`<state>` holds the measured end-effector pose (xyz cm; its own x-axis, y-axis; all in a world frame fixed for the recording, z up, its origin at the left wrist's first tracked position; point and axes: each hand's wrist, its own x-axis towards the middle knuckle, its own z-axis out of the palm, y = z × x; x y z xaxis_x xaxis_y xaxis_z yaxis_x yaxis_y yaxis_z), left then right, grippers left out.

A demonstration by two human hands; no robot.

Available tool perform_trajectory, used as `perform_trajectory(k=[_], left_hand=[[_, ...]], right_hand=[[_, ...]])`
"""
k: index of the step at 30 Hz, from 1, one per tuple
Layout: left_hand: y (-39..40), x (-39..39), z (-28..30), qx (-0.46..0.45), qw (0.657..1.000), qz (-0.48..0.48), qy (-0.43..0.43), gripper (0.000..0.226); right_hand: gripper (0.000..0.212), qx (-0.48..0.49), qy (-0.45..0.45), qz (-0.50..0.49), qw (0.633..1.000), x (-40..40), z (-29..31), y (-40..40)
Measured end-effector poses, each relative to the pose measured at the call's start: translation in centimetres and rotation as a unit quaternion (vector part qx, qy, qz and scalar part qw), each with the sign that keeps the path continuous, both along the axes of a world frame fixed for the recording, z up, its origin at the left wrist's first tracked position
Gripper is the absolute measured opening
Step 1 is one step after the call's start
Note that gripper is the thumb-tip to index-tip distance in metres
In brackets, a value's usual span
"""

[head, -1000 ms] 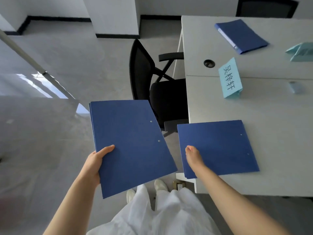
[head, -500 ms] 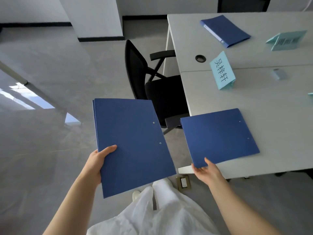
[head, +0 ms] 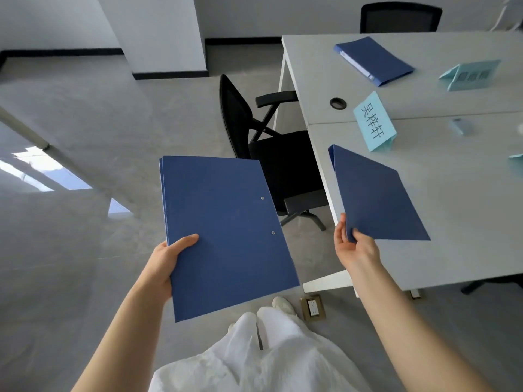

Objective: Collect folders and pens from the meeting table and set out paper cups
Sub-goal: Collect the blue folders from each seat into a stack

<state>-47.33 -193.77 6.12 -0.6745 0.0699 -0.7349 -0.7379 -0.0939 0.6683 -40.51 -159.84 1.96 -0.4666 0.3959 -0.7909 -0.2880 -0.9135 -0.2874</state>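
My left hand point(head: 167, 261) grips the lower left edge of a stack of blue folders point(head: 226, 230), held flat over the floor, left of the table. My right hand point(head: 353, 247) pinches the near corner of a second blue folder point(head: 373, 196), tilted up with its left edge raised off the grey meeting table point(head: 467, 222). A third blue folder point(head: 373, 59) lies flat at the table's far side. No pens or paper cups are visible.
A light blue folded name card point(head: 373, 120) stands just beyond the lifted folder, another point(head: 469, 75) at the far right. A black office chair point(head: 271, 154) is tucked at the table's left side, a second point(head: 400, 17) behind. A floor socket point(head: 312, 306) lies near my feet.
My right hand slid off the top of the table folder, took its near corner and lifted its left edge off the table. The left hand's stack stayed in place.
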Motion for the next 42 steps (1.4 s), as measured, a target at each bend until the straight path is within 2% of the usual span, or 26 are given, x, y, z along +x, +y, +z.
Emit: perform_trajectory(k=[4, 8, 12, 15, 20, 23, 26, 31, 34, 36, 39, 40, 42], left_hand=[[-1.9, -0.4, 0.5, 0.008, 1.000, 0.001, 0.010, 0.023], [-3.7, -0.9, 1.0, 0.009, 1.000, 0.005, 0.024, 0.025], [-4.9, -1.9, 1.6, 0.011, 0.999, 0.013, 0.031, 0.024], [-5.7, -3.3, 1.9, 0.009, 0.999, 0.024, 0.031, 0.033], [-6.6, -6.8, 2.2, 0.003, 0.998, 0.049, 0.033, 0.038], [-6.8, -9.6, 2.5, -0.016, 0.998, 0.054, 0.031, 0.043], [-7.1, -13.5, 2.9, -0.034, 0.997, 0.061, 0.035, 0.052], [-7.4, -19.5, 3.9, -0.022, 0.996, 0.084, 0.029, 0.063], [-7.9, -22.7, 4.3, -0.014, 0.994, 0.103, 0.024, 0.045], [-8.3, -24.6, 4.2, -0.010, 0.993, 0.115, 0.015, 0.035], [-8.7, -27.6, 3.8, 0.003, 0.992, 0.123, 0.011, 0.028], [-9.0, -29.0, 3.6, 0.011, 0.992, 0.123, 0.014, 0.027], [-9.6, -31.1, 3.2, 0.021, 0.992, 0.127, 0.013, 0.027]], right_hand=[[0.033, -0.008, 0.076, 0.037, 0.996, -0.6, 3.3, -3.6], [0.032, 0.024, 0.109, 0.136, 0.984, -1.2, 5.3, -7.1], [0.027, 0.047, 0.128, 0.251, 0.958, -2.1, 6.2, -9.1], [0.030, 0.080, 0.130, 0.348, 0.925, -3.4, 6.1, -9.7], [0.033, 0.217, 0.099, 0.508, 0.828, -6.8, 5.9, -9.9], [0.035, 0.310, 0.095, 0.579, 0.749, -10.2, 5.9, -10.0], [0.035, 0.350, 0.099, 0.639, 0.677, -14.9, 5.9, -10.3], [0.034, 0.339, 0.089, 0.687, 0.636, -22.2, 6.6, -11.7], [0.029, 0.359, 0.077, 0.705, 0.607, -26.1, 7.5, -12.3], [0.025, 0.386, 0.071, 0.719, 0.574, -28.6, 8.1, -12.7], [0.009, 0.484, 0.020, 0.717, 0.502, -32.1, 8.3, -13.8], [0.015, 0.532, -0.005, 0.702, 0.473, -33.7, 8.1, -14.1], [0.041, 0.625, -0.046, 0.672, 0.395, -36.0, 7.6, -14.5]])
